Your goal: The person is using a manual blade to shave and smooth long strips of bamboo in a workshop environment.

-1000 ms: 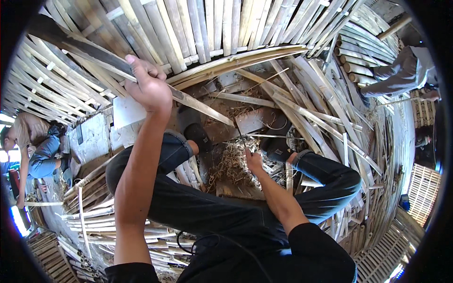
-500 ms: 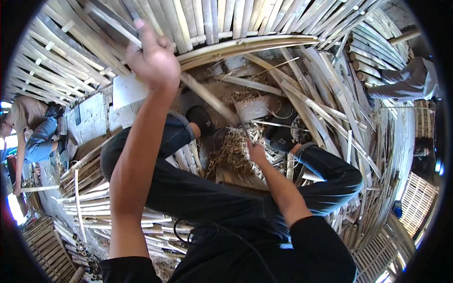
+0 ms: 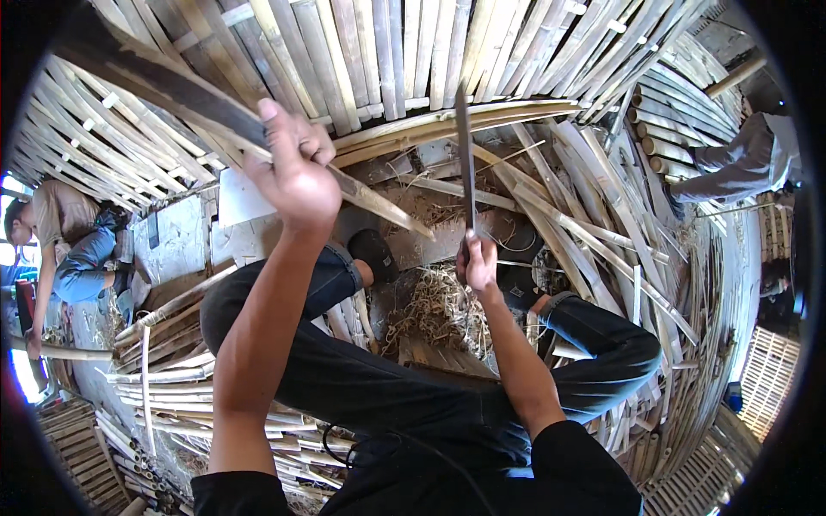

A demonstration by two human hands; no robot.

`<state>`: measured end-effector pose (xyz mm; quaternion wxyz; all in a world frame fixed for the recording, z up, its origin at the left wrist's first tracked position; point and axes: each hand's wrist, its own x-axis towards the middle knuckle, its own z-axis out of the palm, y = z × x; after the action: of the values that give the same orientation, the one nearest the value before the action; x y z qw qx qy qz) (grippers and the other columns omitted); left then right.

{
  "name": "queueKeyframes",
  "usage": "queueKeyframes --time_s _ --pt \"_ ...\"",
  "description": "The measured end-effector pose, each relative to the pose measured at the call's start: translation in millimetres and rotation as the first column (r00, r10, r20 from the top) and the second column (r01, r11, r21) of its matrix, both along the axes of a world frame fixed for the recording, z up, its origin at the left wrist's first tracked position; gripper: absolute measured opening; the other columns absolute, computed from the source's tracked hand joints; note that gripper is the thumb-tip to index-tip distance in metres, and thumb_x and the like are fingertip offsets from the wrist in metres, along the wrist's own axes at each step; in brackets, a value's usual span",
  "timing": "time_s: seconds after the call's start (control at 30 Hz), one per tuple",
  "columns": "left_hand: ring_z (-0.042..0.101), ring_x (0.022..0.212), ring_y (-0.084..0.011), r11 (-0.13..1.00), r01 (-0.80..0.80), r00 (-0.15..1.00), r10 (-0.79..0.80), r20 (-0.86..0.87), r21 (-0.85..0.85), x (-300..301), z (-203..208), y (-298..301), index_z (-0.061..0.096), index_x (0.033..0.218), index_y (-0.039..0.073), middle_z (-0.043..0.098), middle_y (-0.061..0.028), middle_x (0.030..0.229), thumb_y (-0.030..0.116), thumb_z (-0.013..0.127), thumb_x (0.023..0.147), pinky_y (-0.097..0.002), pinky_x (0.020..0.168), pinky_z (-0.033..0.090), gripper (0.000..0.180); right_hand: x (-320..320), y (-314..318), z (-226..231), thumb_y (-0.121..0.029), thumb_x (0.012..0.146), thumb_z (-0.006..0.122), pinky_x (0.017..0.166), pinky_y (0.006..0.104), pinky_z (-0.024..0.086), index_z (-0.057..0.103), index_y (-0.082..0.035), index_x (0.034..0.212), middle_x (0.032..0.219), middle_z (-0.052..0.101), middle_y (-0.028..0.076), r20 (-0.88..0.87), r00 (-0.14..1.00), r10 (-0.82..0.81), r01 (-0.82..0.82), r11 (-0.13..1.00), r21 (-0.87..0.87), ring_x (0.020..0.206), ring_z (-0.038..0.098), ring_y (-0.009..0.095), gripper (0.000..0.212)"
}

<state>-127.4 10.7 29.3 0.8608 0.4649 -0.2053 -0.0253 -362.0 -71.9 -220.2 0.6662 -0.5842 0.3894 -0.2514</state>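
Observation:
My left hand (image 3: 294, 176) is raised at upper left, its fingers closed around a long split bamboo strip (image 3: 383, 206). The strip slants from the upper left corner down to the right, its near end over the work spot between my feet. In my right hand (image 3: 478, 265), at the middle, is a long-bladed knife (image 3: 466, 159), gripped by its handle with the blade pointing away from me. The blade is apart from the strip. A pile of bamboo shavings (image 3: 443, 301) lies on the floor below my hands.
A slatted bamboo panel (image 3: 404, 52) stands ahead. Loose bamboo strips (image 3: 585, 206) lie to the right, and more stacked strips (image 3: 172, 387) to the left. One person (image 3: 73, 236) works at far left; another person's legs (image 3: 731, 159) show at far right.
The knife has swung away from the strip's near end, its blade now lifted forward. My right hand has moved slightly right. My left hand and the strip have shifted down and right.

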Motion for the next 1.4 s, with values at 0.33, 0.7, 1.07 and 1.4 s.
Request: queueKeyframes --time_s 0.33,0.7,1.07,1.4 --pt "0.021 0.05 -0.0131 0.998 -0.042 0.998 0.04 0.058 0.04 16.0 -3.2 -4.8 0.03 0.067 0.014 0.022 0.0023 0.058 0.032 0.047 0.101 -0.0315 0.047 0.02 0.043 45.5 10.4 107.0 -0.002 0.09 0.064 0.044 0.0208 0.034 0.053 -0.008 0.066 0.058 0.052 -0.004 0.43 0.88 -0.201 0.239 0.971 -0.034 0.051 0.047 0.004 0.027" --pt "0.024 0.046 -0.0073 0.999 0.018 1.0 -0.016 0.026 -0.042 9.7 -15.3 -1.6 0.035 0.066 0.011 0.031 0.0036 0.057 0.028 0.051 0.101 -0.0251 0.041 0.02 0.042 -98.4 44.1 -138.5 -0.021 0.067 0.069 0.067 0.0435 0.053 0.068 0.003 0.076 0.075 0.067 0.025 -0.796 0.598 0.098 -0.261 0.962 -0.077 0.072 0.068 0.038 0.026" --pt "0.024 0.048 -0.0117 0.999 -0.016 0.992 0.011 0.13 0.034 19.6 -10.4 -0.4 0.031 0.064 0.013 0.025 0.0019 0.057 0.029 0.049 0.1 -0.029 0.045 0.021 0.043 57.7 11.1 102.8 0.001 0.087 0.059 0.04 0.0238 0.032 0.051 -0.007 0.073 0.057 0.052 -0.003 0.408 0.895 -0.182 0.217 0.975 -0.041 0.044 0.043 0.004 0.018" --pt "0.029 0.044 -0.006 0.998 0.054 0.998 -0.053 0.03 -0.04 7.5 -15.4 -3.0 0.038 0.062 0.011 0.036 0.0031 0.055 0.024 0.054 0.099 -0.0242 0.039 0.023 0.042 -116.5 52.4 -156.3 -0.016 0.072 0.069 0.053 0.0419 0.049 0.062 0.009 0.072 0.063 0.062 0.019 -0.778 0.574 0.255 -0.188 0.966 0.178 0.058 0.063 0.033 0.026"
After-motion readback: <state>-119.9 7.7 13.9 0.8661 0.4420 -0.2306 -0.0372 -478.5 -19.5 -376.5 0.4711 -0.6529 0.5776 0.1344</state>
